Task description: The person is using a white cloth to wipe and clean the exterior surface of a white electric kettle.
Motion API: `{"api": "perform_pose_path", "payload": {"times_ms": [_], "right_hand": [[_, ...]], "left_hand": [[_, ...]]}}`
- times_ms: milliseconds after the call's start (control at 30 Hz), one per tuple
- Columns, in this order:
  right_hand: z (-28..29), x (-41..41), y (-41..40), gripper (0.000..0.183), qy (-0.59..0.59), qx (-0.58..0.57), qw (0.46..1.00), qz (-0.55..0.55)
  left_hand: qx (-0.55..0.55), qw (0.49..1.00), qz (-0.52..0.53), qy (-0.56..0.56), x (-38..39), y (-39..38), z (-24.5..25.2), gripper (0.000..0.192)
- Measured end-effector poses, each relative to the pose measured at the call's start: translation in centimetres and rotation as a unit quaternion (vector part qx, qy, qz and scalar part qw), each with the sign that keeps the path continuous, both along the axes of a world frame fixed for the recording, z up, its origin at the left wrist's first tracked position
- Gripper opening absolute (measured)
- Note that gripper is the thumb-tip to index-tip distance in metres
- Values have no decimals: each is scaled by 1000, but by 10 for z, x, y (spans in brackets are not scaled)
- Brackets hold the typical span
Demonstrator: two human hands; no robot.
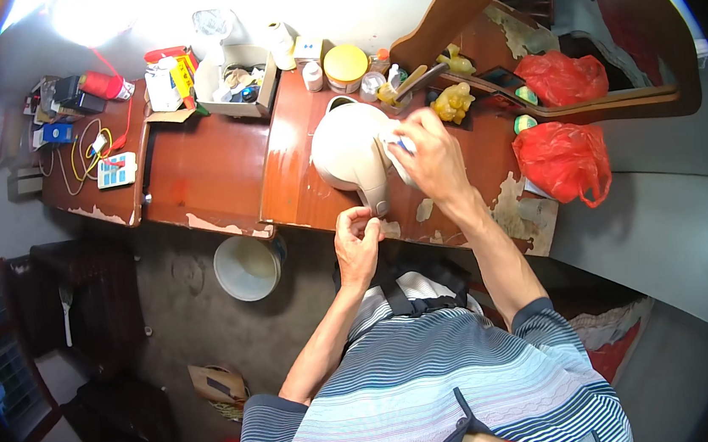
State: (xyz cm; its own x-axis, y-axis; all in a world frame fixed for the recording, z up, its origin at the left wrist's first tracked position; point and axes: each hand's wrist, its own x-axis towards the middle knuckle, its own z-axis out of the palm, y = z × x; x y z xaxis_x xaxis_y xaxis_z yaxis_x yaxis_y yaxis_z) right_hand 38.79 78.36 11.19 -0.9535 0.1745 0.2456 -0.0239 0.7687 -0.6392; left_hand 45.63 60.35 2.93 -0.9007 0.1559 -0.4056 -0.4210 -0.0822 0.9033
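Observation:
A beige electric kettle (347,145) sits on the worn reddish-brown desk (300,188), its handle pointing towards me. My right hand (430,153) grips a white cloth or tissue (400,159) with a bit of blue showing, against or just beside the kettle's right side. At the near end of the handle is my left hand (358,243), fingers curled. Whether those fingertips hold the handle or only come close to it is unclear.
Behind the kettle stand a yellow-lidded jar (345,65) and a yellow figurine (452,103). A red plastic bag (562,159) lies right, below a wood-framed mirror (585,103). An open box (238,85) and a power strip (116,171) are left. A white bucket (248,268) stands on the floor.

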Motion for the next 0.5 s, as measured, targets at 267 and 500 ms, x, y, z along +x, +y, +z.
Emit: {"api": "perform_pose_path", "payload": {"times_ms": [267,500], "right_hand": [[-4,-51,5,19,4,74,994,77],[-5,40,-3,21,-74,58,992,79]], "left_hand": [[-8,1000,-5,16,-3,4,0,19],[-10,1000,-14,11,-6,0,-3,17]]}}
